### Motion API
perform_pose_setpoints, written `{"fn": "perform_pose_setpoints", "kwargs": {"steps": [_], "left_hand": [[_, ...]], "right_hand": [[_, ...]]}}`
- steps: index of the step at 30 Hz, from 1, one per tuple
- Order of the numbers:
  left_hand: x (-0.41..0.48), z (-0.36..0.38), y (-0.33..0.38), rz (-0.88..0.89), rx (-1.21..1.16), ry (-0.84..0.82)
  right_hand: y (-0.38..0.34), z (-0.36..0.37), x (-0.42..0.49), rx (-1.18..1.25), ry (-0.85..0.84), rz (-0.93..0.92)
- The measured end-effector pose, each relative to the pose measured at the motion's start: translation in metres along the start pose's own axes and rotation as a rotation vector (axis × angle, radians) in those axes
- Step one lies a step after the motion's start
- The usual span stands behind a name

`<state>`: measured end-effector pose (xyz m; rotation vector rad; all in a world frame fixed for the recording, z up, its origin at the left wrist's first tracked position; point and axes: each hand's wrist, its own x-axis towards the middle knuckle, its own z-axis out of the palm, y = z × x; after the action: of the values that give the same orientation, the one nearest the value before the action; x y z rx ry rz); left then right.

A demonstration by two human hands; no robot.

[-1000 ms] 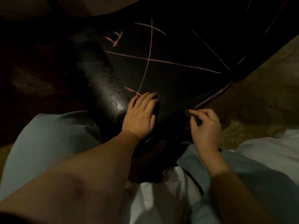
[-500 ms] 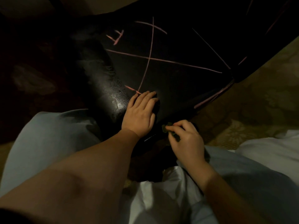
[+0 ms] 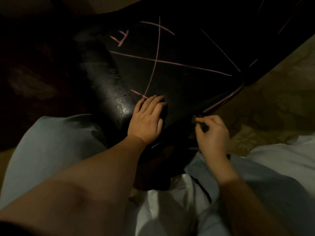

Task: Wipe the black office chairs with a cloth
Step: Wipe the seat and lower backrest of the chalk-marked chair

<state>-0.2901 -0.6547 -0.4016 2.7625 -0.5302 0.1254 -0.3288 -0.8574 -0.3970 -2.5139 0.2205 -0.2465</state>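
A black office chair (image 3: 187,82) fills the upper middle of the head view, its dark surface crossed by several pink chalk-like lines. My left hand (image 3: 146,120) rests flat on the chair's near edge, fingers straight and together. My right hand (image 3: 211,133) pinches a small dark greenish cloth (image 3: 198,120) against the chair's lower right edge, just below a pink line. Most of the cloth is hidden by my fingers. The scene is very dim.
A shiny black padded part (image 3: 109,86) of the chair runs down the left. My knees in light blue trousers (image 3: 51,143) frame the bottom. Patterned carpet (image 3: 276,103) lies to the right, with white fabric (image 3: 281,160) at the lower right.
My right hand with the cloth slid left along the chair's lower edge, then back right to the pink line. My left hand stayed in place.
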Motion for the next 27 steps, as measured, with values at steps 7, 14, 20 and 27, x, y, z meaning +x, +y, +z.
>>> {"fn": "perform_pose_setpoints", "kwargs": {"steps": [7, 14, 20, 27], "left_hand": [[0.000, -0.004, 0.001, -0.020, -0.025, -0.036], [0.008, -0.035, -0.001, -0.112, -0.329, -0.135], [-0.018, -0.072, -0.024, -0.167, -0.062, -0.321], [-0.080, -0.081, -0.016, -0.286, -0.025, -0.509]], "right_hand": [[-0.036, 0.005, -0.040, -0.018, -0.230, -0.192], [-0.036, -0.004, -0.042, 0.004, -0.303, -0.136], [-0.020, -0.005, -0.013, 0.038, -0.060, 0.180], [-0.047, 0.011, -0.045, -0.020, -0.154, 0.094]]}}
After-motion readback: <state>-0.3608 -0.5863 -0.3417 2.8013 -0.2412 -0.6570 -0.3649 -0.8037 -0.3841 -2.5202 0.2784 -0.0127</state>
